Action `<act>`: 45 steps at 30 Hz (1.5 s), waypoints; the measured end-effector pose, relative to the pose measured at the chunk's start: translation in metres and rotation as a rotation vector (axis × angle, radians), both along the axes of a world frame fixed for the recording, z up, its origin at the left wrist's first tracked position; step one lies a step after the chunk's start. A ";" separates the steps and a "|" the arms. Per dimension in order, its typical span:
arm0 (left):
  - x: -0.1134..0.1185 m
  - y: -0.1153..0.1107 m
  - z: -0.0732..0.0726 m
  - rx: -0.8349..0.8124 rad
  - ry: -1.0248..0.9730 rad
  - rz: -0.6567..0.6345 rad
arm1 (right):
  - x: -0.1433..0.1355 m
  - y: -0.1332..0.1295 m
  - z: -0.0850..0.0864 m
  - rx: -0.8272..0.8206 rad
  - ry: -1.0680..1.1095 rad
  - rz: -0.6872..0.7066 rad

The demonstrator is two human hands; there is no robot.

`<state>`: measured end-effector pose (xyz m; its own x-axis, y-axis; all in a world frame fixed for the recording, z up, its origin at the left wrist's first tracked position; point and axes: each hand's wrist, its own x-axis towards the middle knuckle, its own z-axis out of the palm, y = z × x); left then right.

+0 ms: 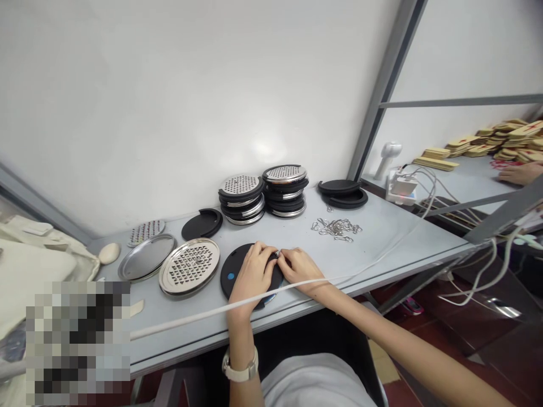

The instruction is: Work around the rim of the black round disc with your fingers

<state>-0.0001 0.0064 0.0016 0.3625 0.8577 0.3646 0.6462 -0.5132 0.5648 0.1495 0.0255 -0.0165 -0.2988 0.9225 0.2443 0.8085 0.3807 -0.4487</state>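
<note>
Near the table's front edge lies a round black grater holder (229,263) with a blue dot on it. My left hand (253,274), a pale watch at its wrist, grips the holder from above. At its right rim my right hand (300,268) pinches a small metal clip (277,254), partly hidden by the fingertips. Left of my hands, a round metal grater plate (190,264) leans on other discs. Beyond my right hand lies a loose pile of metal clips (337,227).
Two stacks of graters (241,198) and black holders (343,193) stand by the wall. A white cable (237,303) crosses in front of my wrists. To the right, another person's hand (521,173) is near yellow pieces (466,146) on a neighbouring table.
</note>
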 end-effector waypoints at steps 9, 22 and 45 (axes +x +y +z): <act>0.000 0.000 0.000 0.012 0.013 -0.007 | 0.000 -0.001 0.001 -0.008 0.021 -0.003; 0.000 0.000 -0.001 0.020 0.024 -0.012 | 0.000 0.000 -0.003 0.000 0.107 -0.031; 0.001 0.001 -0.001 0.050 0.010 0.046 | 0.003 0.003 -0.003 -0.104 0.388 -0.040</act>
<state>0.0005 0.0073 0.0004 0.3272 0.8541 0.4043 0.6752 -0.5106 0.5323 0.1522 0.0286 -0.0197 -0.1665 0.9572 0.2366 0.5843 0.2890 -0.7583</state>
